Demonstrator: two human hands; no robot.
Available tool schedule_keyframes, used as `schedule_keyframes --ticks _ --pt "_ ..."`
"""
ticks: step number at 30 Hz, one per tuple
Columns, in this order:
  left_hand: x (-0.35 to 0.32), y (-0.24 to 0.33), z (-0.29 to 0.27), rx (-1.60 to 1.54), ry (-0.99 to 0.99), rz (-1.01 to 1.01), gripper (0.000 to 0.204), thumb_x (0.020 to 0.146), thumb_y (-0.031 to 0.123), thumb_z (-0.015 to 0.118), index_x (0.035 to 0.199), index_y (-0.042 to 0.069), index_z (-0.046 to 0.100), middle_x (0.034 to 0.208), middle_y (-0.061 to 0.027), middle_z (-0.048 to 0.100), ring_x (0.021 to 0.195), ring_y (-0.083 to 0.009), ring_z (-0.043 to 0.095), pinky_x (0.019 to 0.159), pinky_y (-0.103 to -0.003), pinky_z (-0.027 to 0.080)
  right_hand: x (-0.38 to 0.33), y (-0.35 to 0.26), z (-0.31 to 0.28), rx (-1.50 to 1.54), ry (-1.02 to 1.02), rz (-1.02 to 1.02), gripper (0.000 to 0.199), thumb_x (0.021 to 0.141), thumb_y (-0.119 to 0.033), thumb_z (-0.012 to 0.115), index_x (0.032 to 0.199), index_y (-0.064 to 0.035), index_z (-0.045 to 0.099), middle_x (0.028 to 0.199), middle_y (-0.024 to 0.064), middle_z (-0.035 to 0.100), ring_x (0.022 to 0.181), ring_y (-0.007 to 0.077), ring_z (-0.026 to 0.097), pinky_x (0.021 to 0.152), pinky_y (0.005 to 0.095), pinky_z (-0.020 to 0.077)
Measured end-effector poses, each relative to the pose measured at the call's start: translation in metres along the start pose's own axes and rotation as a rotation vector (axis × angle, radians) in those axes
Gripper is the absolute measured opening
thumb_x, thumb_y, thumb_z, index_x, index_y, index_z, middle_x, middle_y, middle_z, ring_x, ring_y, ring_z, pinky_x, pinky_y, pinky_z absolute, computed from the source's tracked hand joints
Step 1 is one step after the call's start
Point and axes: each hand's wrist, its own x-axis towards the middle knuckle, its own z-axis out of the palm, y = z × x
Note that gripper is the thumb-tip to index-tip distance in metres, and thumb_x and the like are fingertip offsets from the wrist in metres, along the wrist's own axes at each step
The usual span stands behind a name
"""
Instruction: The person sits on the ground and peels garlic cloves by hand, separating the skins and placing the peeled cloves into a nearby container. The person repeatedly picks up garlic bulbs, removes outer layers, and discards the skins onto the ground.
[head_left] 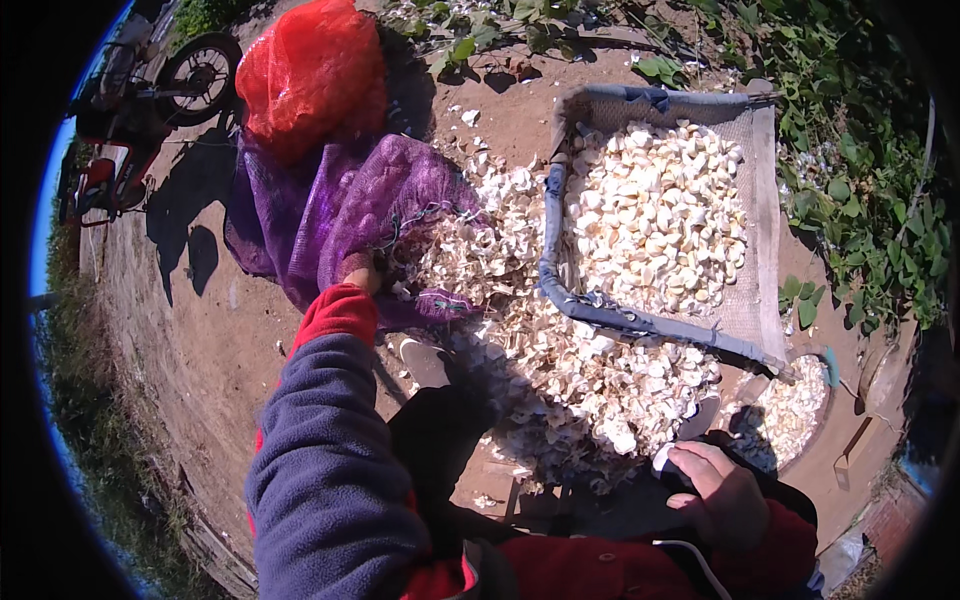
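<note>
My left hand (361,276) reaches into the mouth of a purple mesh bag (310,215). Its fingers are hidden by the netting, so what they touch does not show. Lumpy garlic bulbs bulge through the bag's upper right part. Close to my body, my right hand (725,497) has its fingers curled, with a white garlic clove (661,459) at the fingertips. Between the two hands spreads a heap of dry garlic skins (590,385). Beyond it, peeled garlic cloves (655,215) fill a woven scoop-shaped tray with a blue cloth-wrapped rim (552,230).
A full red mesh bag (312,80) stands behind the purple one. At lower right is a round container of pale garlic pieces (790,425). Leafy vines (860,190) line the right side. A motorbike wheel (198,80) is at far left. My shoes border the skins.
</note>
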Motion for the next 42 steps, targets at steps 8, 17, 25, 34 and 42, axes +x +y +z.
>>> schedule_keyframes --ticks 8,17,25,34,42 --pt "-0.029 0.056 -0.049 -0.463 -0.212 0.083 0.041 0.075 0.016 0.067 0.114 0.006 0.061 0.096 -0.0253 0.066 0.093 -0.0418 0.063 0.08 -0.049 0.049 0.007 -0.012 0.003 -0.076 -0.002 -0.027 0.055 0.073 -0.018 0.078 0.122 -0.0029 0.058 0.12 0.0171 0.059 0.102 0.0352 0.063 0.086 0.0408 0.0528" --pt "-0.033 0.131 -0.078 -0.539 -0.351 0.162 0.04 0.073 0.003 0.064 0.111 0.005 0.049 0.085 -0.0157 0.061 0.084 -0.0345 0.061 0.079 -0.046 0.047 -0.004 -0.023 0.001 -0.189 -0.008 -0.142 0.053 0.079 -0.022 0.074 0.124 -0.0025 0.055 0.118 0.0137 0.056 0.097 0.0325 0.063 0.083 0.0398 0.0525" --pt "-0.102 0.181 -0.175 -0.585 -0.642 0.637 0.051 0.069 0.005 0.078 0.111 0.01 0.049 0.098 -0.0064 0.056 0.091 -0.0192 0.057 0.08 -0.033 0.048 -0.039 -0.031 0.0 -0.195 0.088 -0.264 0.05 0.083 -0.023 0.072 0.124 -0.0008 0.053 0.118 0.0146 0.055 0.095 0.0315 0.063 0.078 0.0387 0.0533" --pt "-0.264 0.296 -0.304 -0.897 -1.196 0.878 0.049 0.08 -0.003 0.071 0.122 0.011 0.05 0.103 -0.0048 0.055 0.1 -0.0163 0.055 0.089 -0.031 0.046 -0.035 -0.018 0.049 0.311 0.043 -0.171 0.068 0.089 -0.021 0.064 0.143 -0.0003 0.027 0.105 0.0313 0.061 0.098 0.0456 0.062 0.084 0.0466 0.0502" --pt "-0.337 0.312 -0.309 -1.04 -1.035 0.89 0.048 0.082 -0.004 0.07 0.12 0.011 0.046 0.106 -0.0015 0.053 0.1 -0.0096 0.051 0.085 -0.028 0.046 -0.058 -0.011 0.054 0.35 -0.124 -0.176 0.029 0.088 -0.028 0.066 0.094 -0.0001 0.065 0.078 0.0161 0.067 0.072 0.0269 0.068 0.066 0.0391 0.0509"
